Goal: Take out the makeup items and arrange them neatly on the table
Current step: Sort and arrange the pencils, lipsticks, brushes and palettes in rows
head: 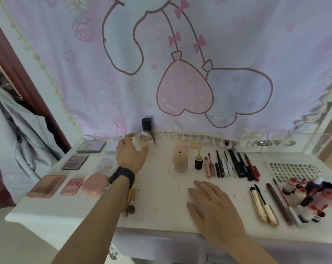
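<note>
On the white table (157,199) makeup lies in rows. My left hand (130,156), wearing a black wristband, reaches to the back, where a clear egg-shaped container (146,141) stands before a dark bottle (147,124). Its fingers are spread beside the container and the thumb touches its base. My right hand (211,203) lies flat on the table near the front edge, holding nothing. Palettes (74,162) and pink compacts (95,184) lie at the left. Foundation bottles (180,159) stand in the middle, pencils and liners (235,165) to their right.
A lash tray (292,169), gold tubes (263,207) and a cluster of small red-capped bottles (311,199) fill the right side. A brush (130,201) lies partly under my left forearm. A clear acrylic box (302,141) stands back right. A printed curtain hangs behind.
</note>
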A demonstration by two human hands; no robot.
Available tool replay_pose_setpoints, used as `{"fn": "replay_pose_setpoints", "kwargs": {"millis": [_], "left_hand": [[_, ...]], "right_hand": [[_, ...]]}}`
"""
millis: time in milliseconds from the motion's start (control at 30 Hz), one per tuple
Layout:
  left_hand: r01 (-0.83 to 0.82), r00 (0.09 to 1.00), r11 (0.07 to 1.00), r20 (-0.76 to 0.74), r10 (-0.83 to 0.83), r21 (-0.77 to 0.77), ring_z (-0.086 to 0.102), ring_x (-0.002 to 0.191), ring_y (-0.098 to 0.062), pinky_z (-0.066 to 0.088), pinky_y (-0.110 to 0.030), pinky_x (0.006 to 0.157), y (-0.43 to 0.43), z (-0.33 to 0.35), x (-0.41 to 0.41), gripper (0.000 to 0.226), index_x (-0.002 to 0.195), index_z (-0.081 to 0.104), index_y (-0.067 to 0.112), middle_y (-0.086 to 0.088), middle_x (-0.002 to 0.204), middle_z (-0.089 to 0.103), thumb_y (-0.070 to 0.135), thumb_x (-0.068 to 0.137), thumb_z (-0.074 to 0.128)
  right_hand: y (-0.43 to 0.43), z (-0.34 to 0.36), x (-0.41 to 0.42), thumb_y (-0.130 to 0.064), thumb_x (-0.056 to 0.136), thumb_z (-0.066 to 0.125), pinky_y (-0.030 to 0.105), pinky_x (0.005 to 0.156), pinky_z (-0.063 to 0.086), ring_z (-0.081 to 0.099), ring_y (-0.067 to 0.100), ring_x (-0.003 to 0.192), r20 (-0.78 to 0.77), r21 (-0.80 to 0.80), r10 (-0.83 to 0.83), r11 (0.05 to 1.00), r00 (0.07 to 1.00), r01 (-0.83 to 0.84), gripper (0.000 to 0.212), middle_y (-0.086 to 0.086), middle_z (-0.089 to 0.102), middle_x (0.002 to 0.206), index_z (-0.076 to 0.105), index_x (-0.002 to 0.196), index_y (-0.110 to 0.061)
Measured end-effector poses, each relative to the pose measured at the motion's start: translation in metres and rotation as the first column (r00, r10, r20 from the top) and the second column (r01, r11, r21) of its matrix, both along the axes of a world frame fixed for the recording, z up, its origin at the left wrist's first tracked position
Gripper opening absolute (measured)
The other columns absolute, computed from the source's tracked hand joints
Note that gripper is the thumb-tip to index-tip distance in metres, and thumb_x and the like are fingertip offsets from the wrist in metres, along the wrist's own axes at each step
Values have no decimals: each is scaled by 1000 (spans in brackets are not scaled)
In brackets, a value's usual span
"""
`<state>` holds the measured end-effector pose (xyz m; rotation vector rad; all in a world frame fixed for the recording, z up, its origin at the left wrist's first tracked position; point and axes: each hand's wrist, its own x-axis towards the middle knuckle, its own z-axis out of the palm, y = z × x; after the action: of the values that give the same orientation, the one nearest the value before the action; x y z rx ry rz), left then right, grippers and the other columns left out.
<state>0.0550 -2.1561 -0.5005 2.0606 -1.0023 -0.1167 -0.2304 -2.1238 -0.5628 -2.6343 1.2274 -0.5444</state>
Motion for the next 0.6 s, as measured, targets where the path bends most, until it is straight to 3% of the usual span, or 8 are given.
{"fn": "replay_pose_setpoints", "kwargs": {"millis": [100, 233, 367, 500, 600], "left_hand": [[26, 1000, 998, 3, -26, 64, 39, 133, -35, 37, -47, 109, -9, 0, 8, 78, 150, 30, 22, -14, 147, 43, 34, 85, 72], [60, 998, 995, -8, -59, 85, 35, 137, -36, 35, -49, 110, -18, -4, 12, 87, 155, 20, 25, -12, 153, 38, 34, 85, 71], [123, 992, 990, -51, -119, 63, 43, 132, -33, 40, -49, 108, -24, -6, 14, 81, 152, 28, 28, -8, 146, 47, 32, 83, 70], [112, 992, 994, -62, -111, 14, 57, 101, -28, 51, -41, 89, -26, -9, 14, 48, 127, 44, 27, -3, 122, 60, 32, 87, 69], [103, 987, 994, -122, -107, -41, 58, 79, -14, 46, -24, 64, -21, -12, 14, 33, 108, 46, 31, 3, 102, 60, 33, 89, 72]], "right_hand": [[3, -1, 0, -61, 97, 19, 30, 118, 23, 35, 13, 146, -5, -5, -9, 1000, 1000, 9, 64, -11, 44, 156, 52, 145, -33], [4, -4, -1, -58, 99, 23, 36, 118, 29, 40, 15, 144, -34, -12, -8, 1000, 999, 8, 62, -7, 49, 153, 54, 144, -30], [5, -6, -1, -56, 99, 27, 37, 116, 35, 45, 16, 140, -47, -30, -18, 999, 999, 17, 59, -7, 53, 149, 58, 141, -28], [4, -6, 0, -56, 99, 29, 37, 115, 37, 46, 16, 139, -55, -46, -25, 999, 998, 22, 59, -7, 55, 148, 59, 140, -28], [3, -7, 0, -56, 99, 30, 36, 115, 37, 46, 15, 138, -44, -53, -27, 998, 999, 24, 58, -8, 55, 147, 59, 140, -29]]}}
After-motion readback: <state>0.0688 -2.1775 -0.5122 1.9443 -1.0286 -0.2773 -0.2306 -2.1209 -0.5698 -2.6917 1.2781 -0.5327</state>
